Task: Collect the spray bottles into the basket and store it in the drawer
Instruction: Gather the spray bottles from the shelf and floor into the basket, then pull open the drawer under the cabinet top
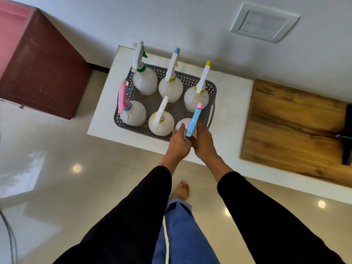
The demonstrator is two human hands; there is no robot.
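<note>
The white plastic spray bottle with the light-blue trigger head and pink nozzle tip (192, 121) is held upright at the near right corner of the grey perforated plastic basket (210, 88). Its rounded body is largely hidden behind the hands, so it cannot be told whether its base already rests on the basket floor. Its long axis is roughly vertical, and the trigger head is pointed away from the person, toward the pale wall (171, 20).

The bottle is clasped from both sides: the left hand (178, 142) is wrapped around its near left flank, and the right hand (202, 140) is closed around its right side and neck.

Five other white spray bottles (170, 87) are stood upright in the basket in two rows, their nozzles likewise aimed toward the wall. The basket is set on a white tabletop (234, 96), beside a wood-grain panel (289, 121).

The collecting step appears to be at its last bottle. Next, the bottle would need to be seated and let go, and the basket lifted level by its rim and carried to the drawer, which is not identified in view.
</note>
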